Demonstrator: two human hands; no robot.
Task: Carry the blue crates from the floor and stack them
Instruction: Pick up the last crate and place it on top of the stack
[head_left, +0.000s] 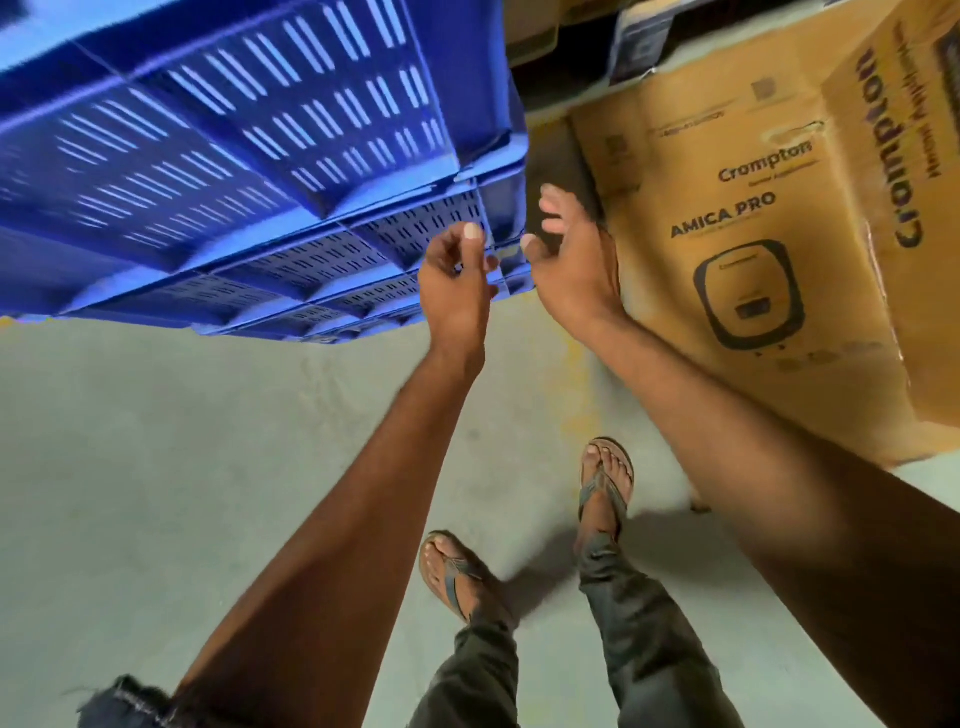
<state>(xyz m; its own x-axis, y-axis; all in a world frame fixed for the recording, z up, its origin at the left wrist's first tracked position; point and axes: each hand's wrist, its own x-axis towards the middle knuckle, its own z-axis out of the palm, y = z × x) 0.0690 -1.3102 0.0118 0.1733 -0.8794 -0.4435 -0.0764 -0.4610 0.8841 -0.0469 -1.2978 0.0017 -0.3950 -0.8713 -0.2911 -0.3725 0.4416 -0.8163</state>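
Observation:
A stack of blue slotted plastic crates (249, 171) fills the upper left of the head view, standing on the grey floor. The top crate (270, 88) is large and close, with lower crates (311, 270) beneath it. My left hand (454, 280) hovers at the stack's near right corner, fingers curled loosely, holding nothing. Just to its right, my right hand (569, 260) has its fingers spread in the gap between the crates and a cardboard box. Neither hand grips a crate.
A large brown cardboard box (753, 218) printed "Crompton AMICA PRO" stands right of the stack, close to it. More boxes (639, 41) sit behind. Grey concrete floor (182, 467) lies in front, with my feet in sandals (605, 478) below.

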